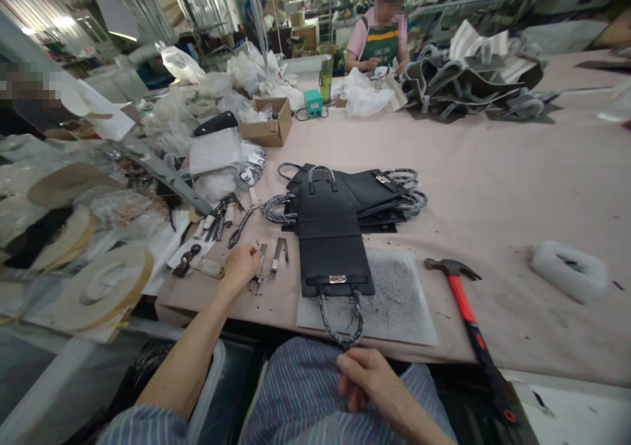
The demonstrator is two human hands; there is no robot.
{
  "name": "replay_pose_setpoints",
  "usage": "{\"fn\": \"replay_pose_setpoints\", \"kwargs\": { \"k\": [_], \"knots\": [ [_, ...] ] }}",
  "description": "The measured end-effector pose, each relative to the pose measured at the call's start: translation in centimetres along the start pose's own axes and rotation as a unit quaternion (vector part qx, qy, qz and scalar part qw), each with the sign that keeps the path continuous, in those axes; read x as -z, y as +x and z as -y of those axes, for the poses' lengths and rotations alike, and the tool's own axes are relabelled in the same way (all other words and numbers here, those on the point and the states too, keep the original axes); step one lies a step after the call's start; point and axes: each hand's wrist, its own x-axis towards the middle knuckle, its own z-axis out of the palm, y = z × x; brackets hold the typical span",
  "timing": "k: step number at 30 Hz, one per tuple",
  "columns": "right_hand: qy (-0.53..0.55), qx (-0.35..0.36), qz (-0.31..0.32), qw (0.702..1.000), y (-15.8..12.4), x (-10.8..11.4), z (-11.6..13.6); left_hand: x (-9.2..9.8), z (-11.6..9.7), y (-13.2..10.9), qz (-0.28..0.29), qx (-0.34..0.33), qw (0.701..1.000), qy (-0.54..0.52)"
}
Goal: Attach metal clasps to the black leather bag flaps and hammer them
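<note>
My left hand (240, 267) is over the table's near left part, its fingers drawn together beside a slim metal hand tool (261, 264). Whatever those fingers may pinch is hidden. Two more narrow metal tools (277, 259) lie just to the right. Close to my lap, my right hand (367, 382) is curled, thumb against forefinger, at the lower end of a wrapped bag handle (340, 336). I cannot make out whether it grips the handle. That handle belongs to a black flat bag panel (332, 234) with a gold-coloured clasp (338, 279), overlapping more black panels (379, 198).
A speckled pale slab (399, 294) lies under the panel. To its right rests a claw hammer (463, 300) with a red and black handle. Tape rolls (106, 287) and plastic bags crowd the left. Across the table, a person (379, 34) works beside piled grey pieces (473, 77).
</note>
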Motion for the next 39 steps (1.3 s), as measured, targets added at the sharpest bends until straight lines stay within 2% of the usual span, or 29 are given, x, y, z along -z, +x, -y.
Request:
{"fn": "replay_pose_setpoints", "kwargs": {
  "k": [2,4,6,8,11,14,16,18,21,25,28,35,39],
  "knots": [
    [-0.137,0.085,-0.112,0.980,-0.5,2.1,0.7,0.2,0.3,0.3,0.051,0.020,0.998,0.019],
    [-0.240,0.157,-0.254,0.924,-0.5,4.3,1.5,0.2,0.3,0.6,0.119,0.029,0.992,0.030],
    [-0.302,0.214,-0.347,0.862,0.0,5.9,2.4,0.0,0.1,0.9,0.166,0.032,0.985,0.033],
    [-0.343,0.271,-0.371,0.819,0.8,6.6,3.3,-0.3,0.0,1.3,0.178,0.036,0.983,0.023],
    [-0.421,0.342,-0.338,0.769,2.3,5.7,4.7,-0.9,0.3,1.8,0.166,0.036,0.984,-0.047],
    [-0.502,0.345,-0.297,0.736,3.9,4.0,5.7,-1.2,1.2,1.6,0.132,0.017,0.979,-0.156],
    [-0.531,0.324,-0.275,0.733,4.9,3.1,5.9,-1.2,1.2,0.8,0.099,0.002,0.955,-0.280],
    [-0.540,0.307,-0.267,0.737,5.7,2.9,5.9,-1.4,0.4,-0.5,0.055,-0.017,0.907,-0.418],
    [-0.538,0.293,-0.265,0.744,6.3,3.2,5.4,-2.2,-2.1,-3.2,-0.012,-0.054,0.857,-0.513],
    [-0.542,0.284,-0.258,0.748,6.0,4.0,5.0,-4.3,-5.0,-6.6,-0.070,-0.130,0.842,-0.519],
    [-0.546,0.279,-0.259,0.746,5.8,4.3,4.9,-5.9,-5.7,-8.1,-0.081,-0.167,0.841,-0.508],
    [-0.542,0.287,-0.272,0.741,6.0,4.1,4.7,-7.8,-5.6,-8.9,-0.072,-0.210,0.845,-0.487],
    [-0.537,0.286,-0.275,0.744,6.0,4.0,4.7,-8.4,-6.0,-9.1,-0.069,-0.209,0.824,-0.522]
  ]
}}
